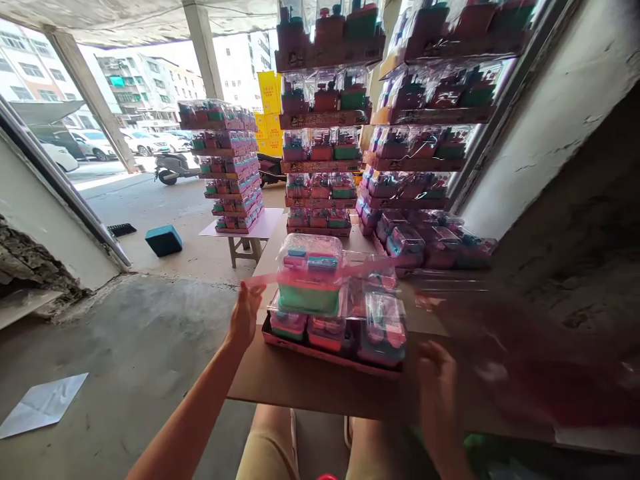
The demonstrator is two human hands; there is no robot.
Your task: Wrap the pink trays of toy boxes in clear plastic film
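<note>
My left hand (244, 312) is raised at the left of a shallow cardboard tray (330, 355), its fingertips closed on the end of a translucent pink strip (365, 267). The strip stretches rightward across a clear-lidded green box (309, 297). That box sits on top of other clear-lidded boxes in the tray, among them a pink one (326, 333) and a dark teal one with pink pieces (383, 327). Just right of the tray hangs my right hand (436, 370), smeared by motion, its fingers seemingly curled; whether it holds anything is not visible.
Tall stacks of filled trays (320, 147) stand behind the work, with another stack (227, 167) on a low table at left. More wrapped boxes (430, 240) lie at right. A brown board (310, 380) covers the near tabletop. Blurred reddish material (545, 360) is at far right.
</note>
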